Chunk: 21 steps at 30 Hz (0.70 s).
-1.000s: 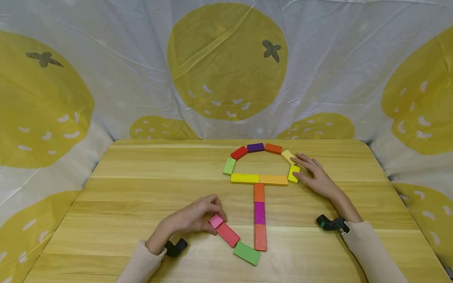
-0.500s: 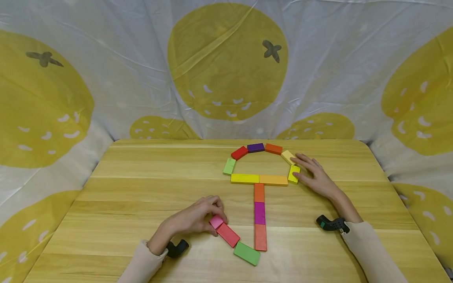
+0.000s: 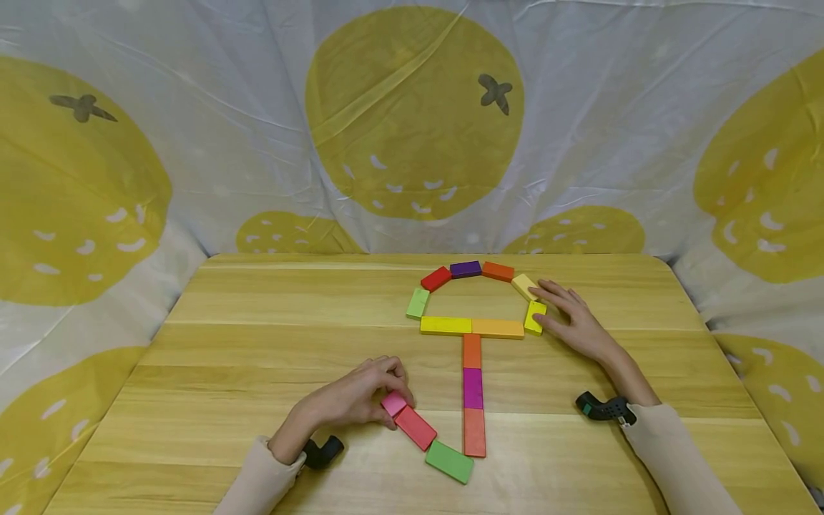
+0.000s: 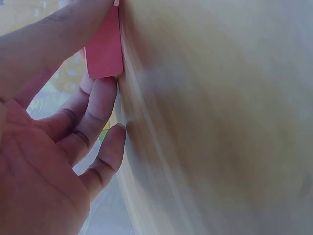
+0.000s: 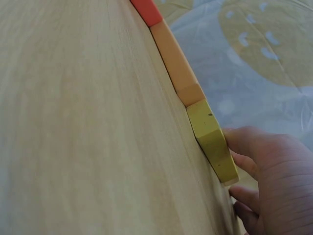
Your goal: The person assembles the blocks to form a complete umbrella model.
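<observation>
My left hand (image 3: pixel 363 390) pinches a small pink block (image 3: pixel 393 403) at the table's front middle; its thumb and fingertips are at the block's sides. The pink block (image 4: pixel 104 56) shows its end in the left wrist view. It touches a coral-red block (image 3: pixel 415 428), and a green block (image 3: pixel 449 461) follows in the same curved row. On the right, my right hand (image 3: pixel 573 322) rests with loosely extended fingers. Its thumb touches a bright yellow block (image 3: pixel 534 317) and its forefinger a pale yellow block (image 3: pixel 524 287). The right wrist view shows the thumb against the yellow block (image 5: pixel 212 142).
An arch holds light green (image 3: pixel 418 303), red (image 3: pixel 435 278), purple (image 3: pixel 466 269) and orange blocks (image 3: pixel 498 270). Below lie a long yellow block (image 3: pixel 445 325) and a light orange block (image 3: pixel 498 328). A stem with a magenta block (image 3: pixel 473 388) runs down the wooden table (image 3: pixel 257 343).
Between a second and half a second ago my left hand shifts very slightly at the pink block. The right hand and the blocks stay in place.
</observation>
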Motion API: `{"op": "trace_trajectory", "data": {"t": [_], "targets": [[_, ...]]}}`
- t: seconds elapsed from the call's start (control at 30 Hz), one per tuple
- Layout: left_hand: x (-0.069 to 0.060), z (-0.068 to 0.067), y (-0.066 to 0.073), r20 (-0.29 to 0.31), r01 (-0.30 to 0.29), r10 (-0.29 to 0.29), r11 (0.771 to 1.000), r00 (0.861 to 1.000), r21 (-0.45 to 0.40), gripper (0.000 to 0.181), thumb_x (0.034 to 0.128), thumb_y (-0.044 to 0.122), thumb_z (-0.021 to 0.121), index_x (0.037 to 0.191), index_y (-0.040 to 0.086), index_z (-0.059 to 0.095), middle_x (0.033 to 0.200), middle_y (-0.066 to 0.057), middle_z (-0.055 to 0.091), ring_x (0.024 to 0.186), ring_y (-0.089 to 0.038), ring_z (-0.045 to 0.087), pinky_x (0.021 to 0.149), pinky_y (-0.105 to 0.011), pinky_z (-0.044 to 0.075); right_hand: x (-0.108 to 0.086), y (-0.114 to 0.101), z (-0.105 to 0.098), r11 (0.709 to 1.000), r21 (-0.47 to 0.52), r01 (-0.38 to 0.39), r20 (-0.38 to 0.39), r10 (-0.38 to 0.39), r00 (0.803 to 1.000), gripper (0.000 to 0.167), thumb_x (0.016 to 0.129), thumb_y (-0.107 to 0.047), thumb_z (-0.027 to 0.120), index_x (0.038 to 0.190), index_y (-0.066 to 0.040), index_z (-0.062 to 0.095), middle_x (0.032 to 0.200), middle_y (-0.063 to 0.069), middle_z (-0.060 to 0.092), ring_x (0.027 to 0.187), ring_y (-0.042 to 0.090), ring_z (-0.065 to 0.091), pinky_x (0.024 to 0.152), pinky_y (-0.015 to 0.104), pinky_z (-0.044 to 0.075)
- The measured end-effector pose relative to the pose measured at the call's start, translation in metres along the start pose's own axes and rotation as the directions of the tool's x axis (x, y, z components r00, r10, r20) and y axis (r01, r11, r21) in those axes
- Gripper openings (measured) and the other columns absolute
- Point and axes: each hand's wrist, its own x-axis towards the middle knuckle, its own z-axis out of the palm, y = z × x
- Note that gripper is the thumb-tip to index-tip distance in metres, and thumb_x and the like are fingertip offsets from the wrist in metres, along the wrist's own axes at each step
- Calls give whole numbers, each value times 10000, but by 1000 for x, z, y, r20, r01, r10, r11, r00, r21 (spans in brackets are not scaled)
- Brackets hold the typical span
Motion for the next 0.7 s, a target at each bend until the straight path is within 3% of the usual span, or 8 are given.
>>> {"op": "trace_trajectory", "data": {"t": [0.33,0.7], "targets": [[0,-1,0,1,6,-6,1000,1000,7,331,770,237,922,1072,248,788,1083,98,580,1053,-74,522,948,-303,399,0,1,1,1000,-4,3,-1,-3,1000,554,1023,-174,641,1540,-55,481,1657,274,297,1558,520,166,1241,712,-3],[-7,-13,-2,46,7,-2,995,999,-99,497,765,278,929,1212,194,729,1222,50,620,1173,-129,589,1087,-350,495,0,2,0,1000,16,5,-1,-5,1000,551,1024,-157,640,1543,-62,481,1657,277,296,1560,520,156,1238,715,-12]]}}
